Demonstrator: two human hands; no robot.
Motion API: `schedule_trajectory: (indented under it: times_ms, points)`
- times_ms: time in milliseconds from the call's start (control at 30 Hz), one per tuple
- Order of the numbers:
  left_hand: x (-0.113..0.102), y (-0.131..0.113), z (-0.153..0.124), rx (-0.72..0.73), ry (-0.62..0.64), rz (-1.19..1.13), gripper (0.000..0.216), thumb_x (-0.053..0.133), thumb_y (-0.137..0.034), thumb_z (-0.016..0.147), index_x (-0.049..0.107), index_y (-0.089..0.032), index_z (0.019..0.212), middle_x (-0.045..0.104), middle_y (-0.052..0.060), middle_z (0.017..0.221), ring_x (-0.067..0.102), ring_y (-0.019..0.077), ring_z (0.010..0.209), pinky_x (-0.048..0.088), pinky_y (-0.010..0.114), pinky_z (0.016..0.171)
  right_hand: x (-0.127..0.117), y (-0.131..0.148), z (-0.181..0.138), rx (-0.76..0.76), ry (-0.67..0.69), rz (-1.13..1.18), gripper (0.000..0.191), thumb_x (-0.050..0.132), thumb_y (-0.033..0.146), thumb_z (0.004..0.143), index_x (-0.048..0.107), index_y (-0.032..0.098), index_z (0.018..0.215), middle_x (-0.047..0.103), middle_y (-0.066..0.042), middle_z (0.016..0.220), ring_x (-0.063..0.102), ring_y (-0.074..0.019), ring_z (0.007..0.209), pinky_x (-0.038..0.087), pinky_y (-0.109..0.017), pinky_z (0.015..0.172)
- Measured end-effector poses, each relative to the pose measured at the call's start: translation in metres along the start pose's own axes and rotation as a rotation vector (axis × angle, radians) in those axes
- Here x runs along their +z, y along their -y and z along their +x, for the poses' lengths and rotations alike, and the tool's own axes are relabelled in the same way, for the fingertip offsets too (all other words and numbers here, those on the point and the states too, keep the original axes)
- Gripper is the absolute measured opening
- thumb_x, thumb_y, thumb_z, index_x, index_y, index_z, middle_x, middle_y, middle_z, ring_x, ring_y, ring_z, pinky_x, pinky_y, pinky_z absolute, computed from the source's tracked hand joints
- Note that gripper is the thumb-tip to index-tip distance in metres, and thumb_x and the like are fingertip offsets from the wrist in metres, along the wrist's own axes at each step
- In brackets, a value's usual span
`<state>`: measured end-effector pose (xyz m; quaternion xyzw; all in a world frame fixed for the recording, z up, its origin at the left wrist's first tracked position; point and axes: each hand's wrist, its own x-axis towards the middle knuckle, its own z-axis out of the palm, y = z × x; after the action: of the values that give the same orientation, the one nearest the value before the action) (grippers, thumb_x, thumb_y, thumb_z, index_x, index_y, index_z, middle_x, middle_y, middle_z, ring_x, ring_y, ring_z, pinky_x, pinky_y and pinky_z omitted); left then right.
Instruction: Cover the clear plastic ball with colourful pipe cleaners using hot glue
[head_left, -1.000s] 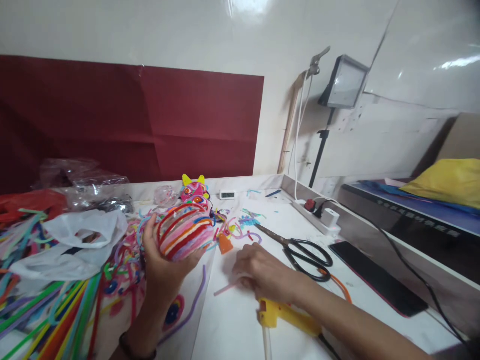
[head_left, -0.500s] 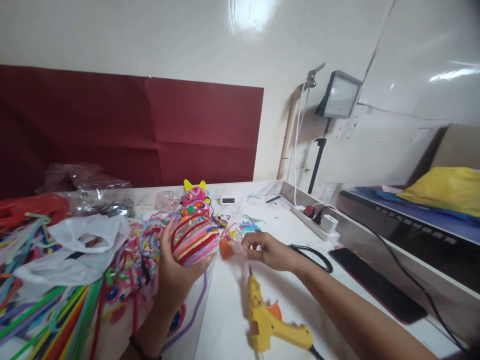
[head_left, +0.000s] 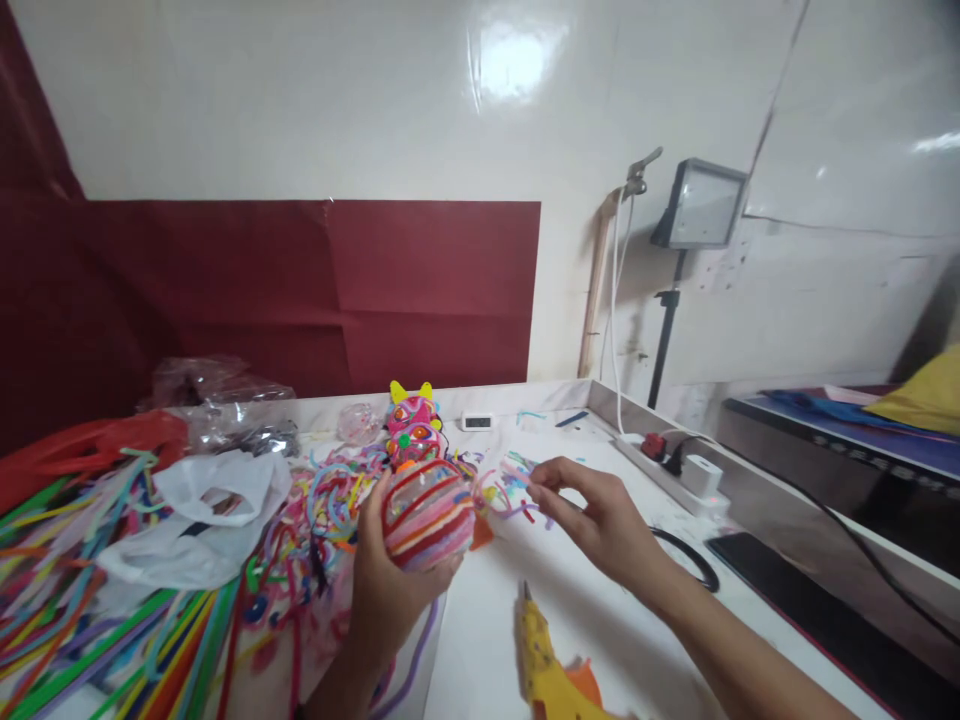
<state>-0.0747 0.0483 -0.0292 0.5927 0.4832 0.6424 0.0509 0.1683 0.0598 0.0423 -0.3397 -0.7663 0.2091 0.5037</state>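
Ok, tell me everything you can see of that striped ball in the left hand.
The striped ball is round, wound in fuzzy bands of red, pink and white, like pipe cleaners. The left hand cups it from below, above the white table. A pale strand pinched by the right hand runs toward its right side; contact unclear.

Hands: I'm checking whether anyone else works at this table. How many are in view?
2. The left hand cups the striped ball; the right hand pinches a pipe cleaner just right of it. No other person's hand shows.
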Motion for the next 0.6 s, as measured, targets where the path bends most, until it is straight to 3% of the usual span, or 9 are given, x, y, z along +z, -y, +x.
schedule_trajectory:
  times_ms: [67,167,300,600]
  points:
    - [0.003,0.001,-0.003,0.085,-0.007,0.01,0.094,0.084,-0.029,0.058,0.04,-0.026,0.142,0.056,0.015,0.137,0.056,0.0402,0.127,0.048,0.062,0.104,0.002,0.009,-0.005,-0.212,0.008,-0.154,0.013,0.056,0.025,0.098,0.065,0.019,0.091,0.065,-0.003,0.076,0.059,-0.0155,0.068,0.045,-0.026,0.062]
    - [0.003,-0.001,-0.005,0.247,0.011,0.101,0.095,0.082,-0.025,0.057,0.039,-0.027,0.142,0.055,0.015,0.135,0.056,0.0416,0.126,0.05,0.064,0.103,0.008,0.015,-0.01,-0.439,0.038,-0.335,0.017,0.048,0.013,0.1,0.064,0.017,0.099,0.064,-0.005,0.081,0.06,-0.016,0.07,0.046,-0.025,0.062]
    - [0.0,-0.006,-0.004,0.428,0.075,0.192,0.096,0.081,-0.024,0.06,0.035,-0.022,0.143,0.054,0.019,0.133,0.058,0.0406,0.124,0.055,0.059,0.097,0.012,0.018,-0.013,-0.524,0.043,-0.448,0.024,0.044,0.005,0.098,0.065,0.015,0.106,0.065,-0.009,0.083,0.06,-0.0178,0.073,0.047,-0.026,0.062]
    - [0.002,-0.011,-0.008,0.469,0.106,0.28,0.089,0.079,-0.02,0.061,0.038,-0.018,0.141,0.052,0.02,0.134,0.055,0.0369,0.126,0.054,0.054,0.1,0.019,0.03,-0.016,-0.677,-0.01,-0.588,0.03,0.034,0.01,0.104,0.064,0.015,0.103,0.066,-0.008,0.082,0.055,-0.0178,0.069,0.044,-0.029,0.06]
